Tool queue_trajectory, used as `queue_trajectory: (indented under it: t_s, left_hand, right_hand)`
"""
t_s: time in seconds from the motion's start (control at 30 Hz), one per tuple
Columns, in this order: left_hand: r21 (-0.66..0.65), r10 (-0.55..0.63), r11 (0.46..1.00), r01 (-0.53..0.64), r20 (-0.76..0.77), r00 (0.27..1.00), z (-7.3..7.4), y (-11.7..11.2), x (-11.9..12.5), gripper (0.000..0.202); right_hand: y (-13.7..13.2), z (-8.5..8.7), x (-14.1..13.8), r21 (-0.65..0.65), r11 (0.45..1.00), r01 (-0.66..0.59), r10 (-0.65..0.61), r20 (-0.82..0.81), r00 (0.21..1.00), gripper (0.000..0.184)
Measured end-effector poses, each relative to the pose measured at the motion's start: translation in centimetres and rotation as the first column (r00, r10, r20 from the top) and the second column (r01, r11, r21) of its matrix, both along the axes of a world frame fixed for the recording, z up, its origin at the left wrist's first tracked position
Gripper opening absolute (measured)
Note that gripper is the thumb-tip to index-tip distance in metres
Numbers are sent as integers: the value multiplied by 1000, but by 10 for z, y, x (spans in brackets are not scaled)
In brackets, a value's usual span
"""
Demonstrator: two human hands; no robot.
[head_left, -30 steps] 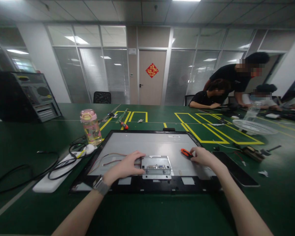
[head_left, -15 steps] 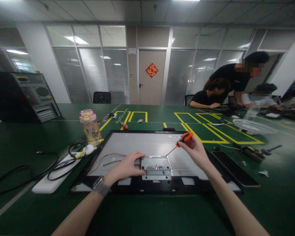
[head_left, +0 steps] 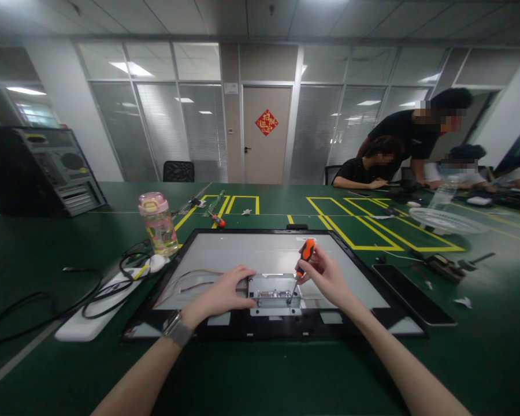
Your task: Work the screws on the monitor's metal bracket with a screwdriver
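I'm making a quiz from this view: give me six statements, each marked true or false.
1. The right hand holds the screwdriver. True.
2. The screwdriver is blue and white. False: it is orange and black.
3. The left hand touches the metal box. True.
4. The screwdriver is held tip up. False: tip down, toward the metal box.
5. The phone lies right of the panel. True.
6. The panel stands upright. False: it lies flat on the table.

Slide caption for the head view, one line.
Left hand at the left edge of a metal bracket; right hand holding an orange-handled screwdriver, pointing down at it.
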State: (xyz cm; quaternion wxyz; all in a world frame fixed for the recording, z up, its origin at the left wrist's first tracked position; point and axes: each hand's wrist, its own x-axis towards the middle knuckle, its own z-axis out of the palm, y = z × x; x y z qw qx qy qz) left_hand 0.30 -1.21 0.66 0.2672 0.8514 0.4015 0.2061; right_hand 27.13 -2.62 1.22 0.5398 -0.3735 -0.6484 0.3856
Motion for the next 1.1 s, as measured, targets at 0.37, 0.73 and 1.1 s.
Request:
queue_trajectory:
  t_s: [0.37,0.73,1.1]
  left_hand:
    - [5,-6,1000,6,2,1000,-4,2,0,59]
    - [0,-8,1000,8,2,1000,-3,2,-1,58]
    - [7,-13,1000,13,-1,1000,-5,3,-2,59]
  right_hand:
    - [-2,4,-1,2,1000,3,-3,30,1000,26]
    - [-2,7,2,12,999,31,-31,-2,1000,28]
    - [-3,4,-2,11,1000,-13,12,71,997,25]
